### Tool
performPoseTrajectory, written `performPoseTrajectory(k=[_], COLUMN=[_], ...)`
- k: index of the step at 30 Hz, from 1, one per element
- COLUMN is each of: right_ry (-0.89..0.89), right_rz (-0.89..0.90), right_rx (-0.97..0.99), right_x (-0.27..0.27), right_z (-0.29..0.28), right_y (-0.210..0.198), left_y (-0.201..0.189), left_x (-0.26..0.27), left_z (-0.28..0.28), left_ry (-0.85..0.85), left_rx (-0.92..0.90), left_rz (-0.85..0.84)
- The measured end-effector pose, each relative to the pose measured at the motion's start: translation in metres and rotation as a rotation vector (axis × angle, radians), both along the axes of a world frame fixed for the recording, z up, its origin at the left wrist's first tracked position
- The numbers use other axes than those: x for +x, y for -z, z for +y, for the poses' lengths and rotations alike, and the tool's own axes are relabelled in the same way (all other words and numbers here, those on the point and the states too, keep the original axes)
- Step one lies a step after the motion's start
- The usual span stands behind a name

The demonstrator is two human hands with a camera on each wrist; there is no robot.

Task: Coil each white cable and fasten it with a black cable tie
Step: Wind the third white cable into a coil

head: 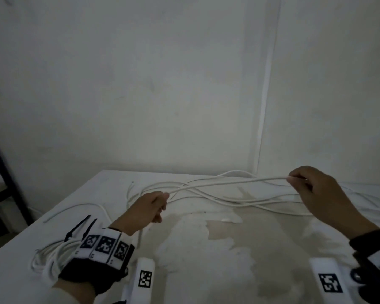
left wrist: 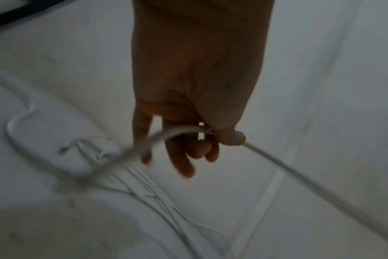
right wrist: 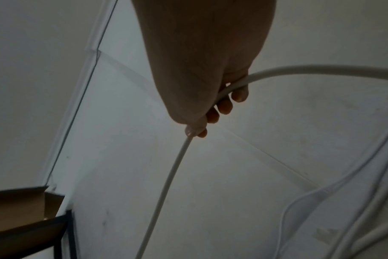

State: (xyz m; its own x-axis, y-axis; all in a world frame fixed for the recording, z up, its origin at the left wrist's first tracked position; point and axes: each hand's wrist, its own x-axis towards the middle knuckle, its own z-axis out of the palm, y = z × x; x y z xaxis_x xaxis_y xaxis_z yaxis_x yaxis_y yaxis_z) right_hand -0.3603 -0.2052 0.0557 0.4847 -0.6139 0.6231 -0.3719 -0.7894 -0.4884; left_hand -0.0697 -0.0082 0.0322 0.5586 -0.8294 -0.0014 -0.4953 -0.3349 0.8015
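A white cable (head: 228, 182) stretches in the air between both hands above the white table (head: 110, 178). My left hand (head: 149, 207) pinches it at mid-table; in the left wrist view the cable (left wrist: 184, 131) bends under the thumb of that hand (left wrist: 199, 98). My right hand (head: 312, 187) holds the cable at the far right; in the right wrist view the cable (right wrist: 173, 175) runs through its curled fingers (right wrist: 224, 105). More loose white cables (head: 239, 201) lie tangled behind. A coiled cable (head: 51, 253) with black cable ties (head: 79, 227) lies at the near left.
The table stands against a white wall (head: 162, 84) with a vertical conduit (head: 266, 95). Its worn top shows brownish patches (head: 239, 249). A dark frame (head: 0, 163) stands to the left, off the table. Another single white cable (head: 75, 208) lies at the left.
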Motion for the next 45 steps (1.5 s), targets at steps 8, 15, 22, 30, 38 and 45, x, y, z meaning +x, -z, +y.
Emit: performPoseTrajectory(k=[8,15,22,30,38,45], right_ry=[0.017,-0.018,-0.17,-0.228,-0.218,-0.219], right_rz=[0.118,0.307,0.353,0.228,0.011,0.036], right_rx=[0.065,-0.416,-0.657,-0.605,-0.367,-0.017], right_x=[-0.032,-0.03,-0.013,-0.003,0.006,-0.003], right_z=[-0.002,0.007,0.041,0.081,0.083,0.082], right_y=[0.014,0.051,0.054,0.02,0.006,-0.008], left_y=[-0.024,-0.04,-0.041,-0.03,-0.021,-0.028], left_x=[-0.01,-0.039,-0.074,-0.112,-0.149,-0.154], left_z=[0.017,0.016,-0.004,-0.021,-0.025,-0.017], left_ry=[-0.142,0.01,-0.025,0.163,0.281,0.373], left_rx=[-0.352,-0.538,-0.545,-0.429,-0.346,-0.342], left_rz=[0.189,0.326,0.146,0.032,-0.021,-0.05])
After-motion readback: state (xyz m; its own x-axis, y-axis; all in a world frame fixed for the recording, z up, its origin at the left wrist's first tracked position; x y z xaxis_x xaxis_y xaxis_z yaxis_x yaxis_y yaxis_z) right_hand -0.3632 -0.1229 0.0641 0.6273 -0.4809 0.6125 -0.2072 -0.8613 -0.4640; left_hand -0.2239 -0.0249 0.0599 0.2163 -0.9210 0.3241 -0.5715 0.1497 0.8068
